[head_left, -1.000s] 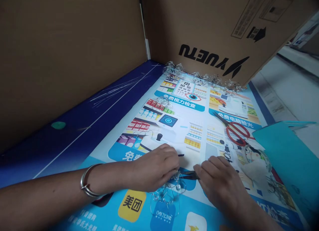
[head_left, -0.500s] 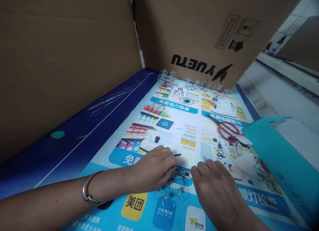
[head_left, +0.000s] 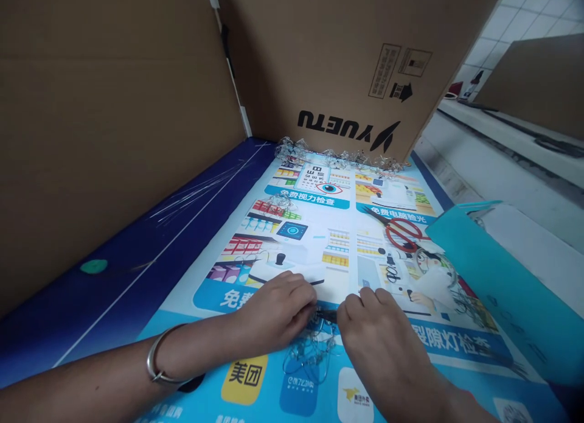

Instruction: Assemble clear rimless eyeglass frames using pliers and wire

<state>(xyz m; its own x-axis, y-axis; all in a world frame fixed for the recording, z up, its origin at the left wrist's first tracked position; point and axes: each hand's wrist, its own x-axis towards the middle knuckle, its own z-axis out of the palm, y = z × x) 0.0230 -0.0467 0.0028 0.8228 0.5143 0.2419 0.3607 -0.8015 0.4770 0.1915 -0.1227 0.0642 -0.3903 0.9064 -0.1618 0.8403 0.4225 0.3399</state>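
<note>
My left hand (head_left: 285, 307), with a silver bangle on the wrist, is closed in a pinch over a bundle of thin, clear looped wire (head_left: 310, 350). Loops of it hang down and spread on the printed sheet below. My right hand (head_left: 378, 338) is wrapped round a small tool whose dark narrow jaws (head_left: 326, 314) point left to my left fingertips; it looks like pliers. Its handles are hidden in my palm. The exact spot where the jaws meet the wire is covered by my fingers.
Red-handled scissors (head_left: 401, 233) lie to the right, beside a tangle of wire (head_left: 468, 301) and a teal box (head_left: 497, 289). More wire clusters (head_left: 337, 158) line the foot of the cardboard wall (head_left: 347, 58). Loose clear strands (head_left: 196, 195) and a green disc (head_left: 93, 266) are at left.
My right hand has shifted slightly left, closer to my left hand. Dark jaws now show between them where shiny metal showed before. The view has tilted and swung slightly right.
</note>
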